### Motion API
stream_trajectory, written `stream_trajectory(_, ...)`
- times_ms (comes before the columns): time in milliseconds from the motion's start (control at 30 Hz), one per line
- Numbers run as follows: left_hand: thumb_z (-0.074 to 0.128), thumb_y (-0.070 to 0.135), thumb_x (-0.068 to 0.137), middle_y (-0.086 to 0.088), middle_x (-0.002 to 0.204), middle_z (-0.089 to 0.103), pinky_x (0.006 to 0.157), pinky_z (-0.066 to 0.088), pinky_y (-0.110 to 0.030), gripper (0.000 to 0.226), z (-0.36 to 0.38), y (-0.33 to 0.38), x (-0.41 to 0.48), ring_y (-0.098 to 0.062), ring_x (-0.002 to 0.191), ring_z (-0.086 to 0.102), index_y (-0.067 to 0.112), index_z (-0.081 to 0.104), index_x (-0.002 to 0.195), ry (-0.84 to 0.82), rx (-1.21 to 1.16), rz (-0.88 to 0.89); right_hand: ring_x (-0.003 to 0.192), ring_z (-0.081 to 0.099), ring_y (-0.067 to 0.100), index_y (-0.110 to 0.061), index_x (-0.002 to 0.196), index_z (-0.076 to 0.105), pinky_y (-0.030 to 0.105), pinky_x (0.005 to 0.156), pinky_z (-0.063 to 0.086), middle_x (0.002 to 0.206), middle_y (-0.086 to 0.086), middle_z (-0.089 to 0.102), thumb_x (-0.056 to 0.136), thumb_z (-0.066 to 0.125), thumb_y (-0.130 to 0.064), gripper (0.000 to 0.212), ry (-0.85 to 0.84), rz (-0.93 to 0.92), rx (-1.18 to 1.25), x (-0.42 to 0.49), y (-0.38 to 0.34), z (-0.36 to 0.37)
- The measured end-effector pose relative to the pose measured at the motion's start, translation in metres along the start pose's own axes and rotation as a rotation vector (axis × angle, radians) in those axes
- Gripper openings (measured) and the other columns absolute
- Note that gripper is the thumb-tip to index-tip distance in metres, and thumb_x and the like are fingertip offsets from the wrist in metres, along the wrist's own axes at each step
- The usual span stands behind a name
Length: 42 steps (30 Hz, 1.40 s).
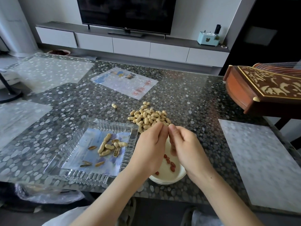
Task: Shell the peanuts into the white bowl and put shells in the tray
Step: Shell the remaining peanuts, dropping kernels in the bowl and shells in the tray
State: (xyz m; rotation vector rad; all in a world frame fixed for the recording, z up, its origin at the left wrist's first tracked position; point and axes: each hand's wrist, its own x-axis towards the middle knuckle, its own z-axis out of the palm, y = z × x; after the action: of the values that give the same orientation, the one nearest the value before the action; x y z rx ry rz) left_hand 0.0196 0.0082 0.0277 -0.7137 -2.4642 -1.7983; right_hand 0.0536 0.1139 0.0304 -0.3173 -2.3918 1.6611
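So left hand (149, 147) and right hand (184, 147) met fingertip to fingertip, fingers curled. Couldn't tell if either grip actually held anything, too hidden. Right under grip sat white bowl (169, 181), few red kernels (169, 162) in it. Just beyond grip, peanut pile (149, 117) on tabletop (187, 98). Left of grip, glass tray (114, 123), shells (109, 145) inside.

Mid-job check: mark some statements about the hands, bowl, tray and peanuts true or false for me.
1. The left hand and right hand meet fingertip to fingertip above the white bowl. True.
2. The white bowl is empty. False: several red kernels lie in it.
3. The glass tray holds shells. True.
4. A lone peanut lies apart from the peanut pile. True.
5. The peanut pile lies left of the glass tray. False: it lies beyond the hands, right of the tray's far corner.
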Motion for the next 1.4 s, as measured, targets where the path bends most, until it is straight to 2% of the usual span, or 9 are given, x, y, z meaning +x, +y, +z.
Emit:
stream_trajectory(67, 0.042, 0.018, 0.100, 0.006, 0.058, 0.039, 0.053, 0.028, -0.024, 0.036, 0.003, 0.000, 0.001, -0.006, 0.055, 0.031, 0.013, 0.037, 0.064, 0.000, -0.020, -0.005, 0.047, 0.043, -0.001, -0.022, 0.070, 0.051, 0.014, 0.051, 0.034, 0.046, -0.018, 0.048, 0.098, 0.037, -0.038, 0.036, 0.008, -0.091, -0.036, -0.002, 0.001, -0.002)
stream_trajectory(233, 0.040, 0.016, 0.100, 0.014, 0.050, 0.041, 0.051, 0.028, -0.020, 0.038, 0.000, 0.001, 0.005, -0.004, 0.051, 0.032, 0.016, 0.040, 0.062, -0.003, -0.101, -0.057, 0.050, 0.038, 0.004, -0.017, 0.072, 0.048, 0.018, 0.048, 0.030, 0.054, -0.011, 0.043, 0.095, 0.034, -0.039, 0.035, -0.040, -0.288, -0.169, -0.003, 0.006, -0.005)
stream_trajectory(367, 0.039, 0.022, 0.100, 0.015, 0.055, 0.046, 0.055, 0.033, -0.021, 0.034, -0.004, 0.002, 0.005, -0.002, 0.053, 0.038, 0.012, 0.050, 0.070, -0.079, -0.069, -0.087, 0.053, 0.042, 0.002, -0.025, 0.073, 0.050, 0.026, 0.053, 0.037, 0.057, -0.013, 0.048, 0.093, 0.035, -0.045, 0.032, -0.130, -0.235, -0.167, 0.002, 0.011, -0.014)
stream_trajectory(567, 0.042, 0.022, 0.100, 0.013, 0.057, 0.043, 0.062, 0.033, -0.034, 0.034, -0.008, -0.006, 0.008, -0.008, 0.057, 0.038, 0.020, 0.050, 0.066, -0.132, -0.123, -0.187, 0.052, 0.045, -0.001, -0.024, 0.071, 0.051, 0.014, 0.051, 0.035, 0.055, -0.024, 0.052, 0.097, 0.044, -0.036, 0.030, -0.206, -0.215, -0.241, 0.005, 0.012, -0.023)
stream_trajectory(800, 0.047, 0.023, 0.097, 0.010, 0.071, 0.051, 0.056, 0.036, -0.012, 0.014, -0.015, -0.009, 0.008, -0.003, 0.059, 0.042, 0.015, 0.052, 0.087, -0.115, 0.277, -0.052, 0.052, 0.046, 0.011, -0.016, 0.074, 0.058, 0.026, 0.048, 0.033, 0.061, 0.000, 0.055, 0.096, 0.047, -0.036, 0.032, -0.184, -0.239, -0.428, 0.014, 0.016, -0.047)
stream_trajectory(900, 0.049, 0.022, 0.097, 0.012, 0.075, 0.052, 0.058, 0.037, -0.008, 0.010, -0.021, -0.011, 0.007, -0.001, 0.062, 0.045, 0.016, 0.053, 0.090, -0.129, 0.330, -0.056, 0.052, 0.043, 0.007, -0.016, 0.074, 0.058, 0.021, 0.050, 0.033, 0.063, 0.002, 0.056, 0.096, 0.048, -0.035, 0.031, -0.198, -0.223, -0.460, 0.016, 0.016, -0.051)
stream_trajectory(1100, 0.052, 0.024, 0.095, 0.007, 0.065, 0.055, 0.039, 0.031, -0.012, 0.012, -0.056, -0.025, 0.014, -0.007, 0.047, 0.040, 0.016, 0.056, 0.088, -0.023, 0.358, -0.181, 0.051, 0.045, 0.005, -0.022, 0.071, 0.059, 0.022, 0.050, 0.036, 0.059, -0.005, 0.055, 0.096, 0.050, -0.032, 0.028, -0.180, -0.253, -0.378, 0.018, 0.001, -0.031)
stream_trajectory(1233, 0.054, 0.013, 0.092, -0.003, 0.075, 0.062, 0.055, 0.042, -0.027, 0.007, -0.091, -0.047, 0.017, -0.011, 0.057, 0.048, 0.011, 0.059, 0.087, 0.085, 0.540, -0.290, 0.050, 0.046, 0.005, -0.011, 0.077, 0.068, 0.020, 0.050, 0.038, 0.062, 0.000, 0.061, 0.094, 0.057, -0.029, 0.027, -0.244, -0.296, -0.318, 0.025, -0.020, 0.013)
stream_trajectory(1400, 0.057, 0.013, 0.089, -0.005, 0.084, 0.066, 0.057, 0.035, -0.027, 0.008, -0.113, -0.065, 0.012, -0.019, 0.068, 0.051, 0.011, 0.064, 0.092, 0.091, 0.664, -0.379, 0.066, 0.062, 0.017, -0.007, 0.091, 0.073, 0.031, 0.067, 0.052, 0.082, 0.009, 0.071, 0.093, 0.060, -0.020, 0.018, -0.400, -0.287, -0.494, 0.047, -0.025, 0.072)
